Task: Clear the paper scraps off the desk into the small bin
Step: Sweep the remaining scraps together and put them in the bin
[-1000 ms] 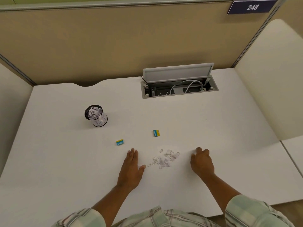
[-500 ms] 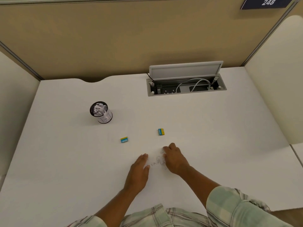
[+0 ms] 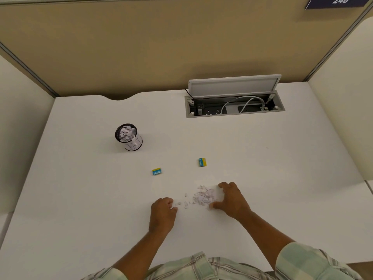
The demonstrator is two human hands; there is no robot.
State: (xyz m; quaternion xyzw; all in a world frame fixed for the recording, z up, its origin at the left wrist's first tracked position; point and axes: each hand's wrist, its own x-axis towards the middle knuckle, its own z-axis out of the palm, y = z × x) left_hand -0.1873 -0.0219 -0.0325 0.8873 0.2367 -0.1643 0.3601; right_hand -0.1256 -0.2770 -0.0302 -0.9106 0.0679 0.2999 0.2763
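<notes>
Two hands down on the white table (image 3: 80,199), one on each side of a small heap of paper scraps (image 3: 203,196). Left hand (image 3: 162,214) curled into a loose fist, knuckles up, fingertips (image 3: 174,208) touching a few stray bits at the left end of the heap. Hard to tell if any bit pinched inside. Right hand (image 3: 232,199) spread wide like a claw, thumb near the front of the heap, fingers (image 3: 222,185) bent round the back, cupping the scraps from the right. Scraps flat on the table between both hands, not lifted.

Small bin (image 3: 129,137) well apart from the heap, far off to the left and back, standing upright, already stuffed with crumpled white paper up to the rim.

Two little blue and yellow boxes between the bin and the heap: left box (image 3: 156,171) lying flat, right box (image 3: 202,162) standing on its side, both close to the scraps but not touching.

Open cable hatch (image 3: 235,107) at the back of the table, lid tipped up, white wires inside. Tan wall (image 3: 161,47) behind. Checked sleeves (image 3: 302,261) at the bottom.
</notes>
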